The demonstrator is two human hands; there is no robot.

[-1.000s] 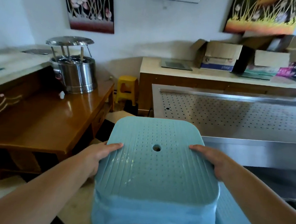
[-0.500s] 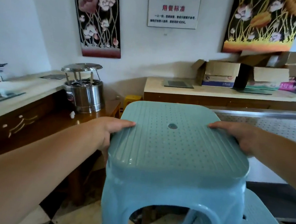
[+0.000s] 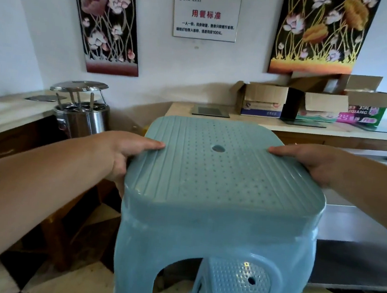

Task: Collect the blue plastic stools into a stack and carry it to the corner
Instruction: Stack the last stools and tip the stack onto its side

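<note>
My left hand (image 3: 119, 148) and right hand (image 3: 316, 163) grasping the blue stool (image 3: 218, 196) with curled fingers, second stool (image 3: 236, 285) beneath, steel pot (image 3: 82, 114) left, steel tabletop (image 3: 355, 223) right.

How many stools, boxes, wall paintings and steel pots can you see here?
Blue stools: 2, one held, one below
Cardboard boxes: 3
Flower paintings: 2
Steel pots: 1
Total: 8

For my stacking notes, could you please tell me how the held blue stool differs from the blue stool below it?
The held stool is lifted, gripped at its sides by the left hand and right hand; the lower stool sits untouched beneath. The held stool shows fully; the lower stool only partly. Both are light blue with perforated seats.
</note>
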